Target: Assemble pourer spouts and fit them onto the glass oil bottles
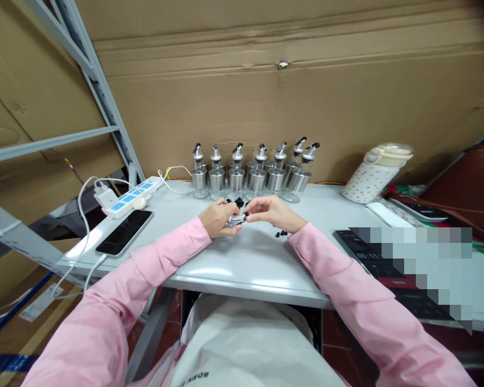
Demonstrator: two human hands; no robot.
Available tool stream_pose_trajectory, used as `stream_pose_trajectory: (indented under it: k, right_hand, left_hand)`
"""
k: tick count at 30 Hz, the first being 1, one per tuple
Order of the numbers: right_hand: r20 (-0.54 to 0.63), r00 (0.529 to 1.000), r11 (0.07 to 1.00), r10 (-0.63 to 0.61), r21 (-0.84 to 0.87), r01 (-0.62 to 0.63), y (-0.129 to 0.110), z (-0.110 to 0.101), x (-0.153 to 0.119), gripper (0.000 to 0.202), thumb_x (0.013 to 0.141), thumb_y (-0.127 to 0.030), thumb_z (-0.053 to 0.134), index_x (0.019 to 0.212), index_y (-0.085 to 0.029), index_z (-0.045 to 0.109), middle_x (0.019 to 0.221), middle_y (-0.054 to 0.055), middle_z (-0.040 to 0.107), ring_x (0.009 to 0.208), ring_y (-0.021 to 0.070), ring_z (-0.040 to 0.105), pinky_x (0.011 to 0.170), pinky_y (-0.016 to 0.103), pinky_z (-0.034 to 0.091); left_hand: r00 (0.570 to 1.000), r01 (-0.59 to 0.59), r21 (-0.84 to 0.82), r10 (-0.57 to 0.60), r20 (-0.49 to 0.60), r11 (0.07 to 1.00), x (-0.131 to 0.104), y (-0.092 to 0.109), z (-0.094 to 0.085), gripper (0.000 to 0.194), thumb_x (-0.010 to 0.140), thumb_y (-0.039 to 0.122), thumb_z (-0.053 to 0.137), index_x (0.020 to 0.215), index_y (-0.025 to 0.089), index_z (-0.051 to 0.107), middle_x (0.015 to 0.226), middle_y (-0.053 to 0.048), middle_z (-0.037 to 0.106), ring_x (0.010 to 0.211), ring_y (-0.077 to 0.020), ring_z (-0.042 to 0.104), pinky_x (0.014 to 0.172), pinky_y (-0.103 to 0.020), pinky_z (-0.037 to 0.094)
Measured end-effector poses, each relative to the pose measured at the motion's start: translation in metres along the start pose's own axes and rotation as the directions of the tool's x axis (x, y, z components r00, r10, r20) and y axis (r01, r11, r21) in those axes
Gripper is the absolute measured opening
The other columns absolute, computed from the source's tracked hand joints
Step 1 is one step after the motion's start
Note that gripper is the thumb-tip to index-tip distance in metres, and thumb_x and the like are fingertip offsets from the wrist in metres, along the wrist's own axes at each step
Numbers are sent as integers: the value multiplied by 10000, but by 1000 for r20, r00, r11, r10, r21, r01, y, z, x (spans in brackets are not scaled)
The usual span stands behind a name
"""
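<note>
My left hand point(216, 218) is closed around a silver pourer spout point(236, 218) above the middle of the white table. The fingers of my right hand point(271, 209) pinch the small black cap point(245, 215) at the spout's end; whether the cap is fully seated I cannot tell. Just behind my hands lie several black plastic parts point(239, 202), partly hidden by the fingers. Several tiny black pieces point(281, 234) are scattered by my right wrist. Farther back stand rows of glass oil bottles point(236, 178) with steel sleeves and silver spouts with black tips.
On the left of the table point(210, 269) are a white power strip point(131, 196) with cables and a phone point(125, 232). To the right stands a dotted white tumbler point(373, 174). A dark screen device point(358, 247) lies at the right, partly pixelated. Cardboard point(266, 107) backs the table.
</note>
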State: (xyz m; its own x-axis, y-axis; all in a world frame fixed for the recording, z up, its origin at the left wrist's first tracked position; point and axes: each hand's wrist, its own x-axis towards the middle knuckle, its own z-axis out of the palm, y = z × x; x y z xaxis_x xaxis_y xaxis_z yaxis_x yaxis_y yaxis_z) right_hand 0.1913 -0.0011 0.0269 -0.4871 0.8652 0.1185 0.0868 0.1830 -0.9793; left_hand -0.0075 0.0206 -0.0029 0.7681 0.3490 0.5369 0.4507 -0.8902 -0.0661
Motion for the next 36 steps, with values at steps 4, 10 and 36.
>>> stream_pose_trajectory:
  k: [4, 10, 36]
  right_hand:
    - [-8, 999, 999, -32, -35, 31, -1, 0, 0, 304, 508, -309, 781, 714, -137, 638, 603, -24, 603, 569, 96, 547, 603, 262, 430]
    - [20, 998, 995, -54, -78, 55, -8, -1, -4, 316, 534, -268, 769, 789, -138, 634, 612, -33, 588, 570, 84, 513, 588, 248, 407]
    - [-417, 875, 960, -245, 20, 279, -14, -13, -4, 290, 614, -411, 719, 700, -170, 584, 632, -20, 559, 608, 103, 505, 607, 242, 400]
  left_hand:
    - [999, 0, 1, 0, -46, 1000, -1, 1, 0, 218, 784, 371, 462, 857, 166, 471, 759, -40, 590, 653, -156, 526, 686, -303, 424]
    - [998, -3, 37, 5, -61, 999, -2, 1, 3, 191, 840, 333, 384, 876, 163, 462, 786, -57, 590, 656, -160, 525, 689, -317, 433]
    - [593, 317, -328, -456, -664, 890, 22, -86, -44, 315, 805, 273, 491, 1084, 188, 372, 1105, -82, 466, 1050, -186, 477, 920, -358, 381]
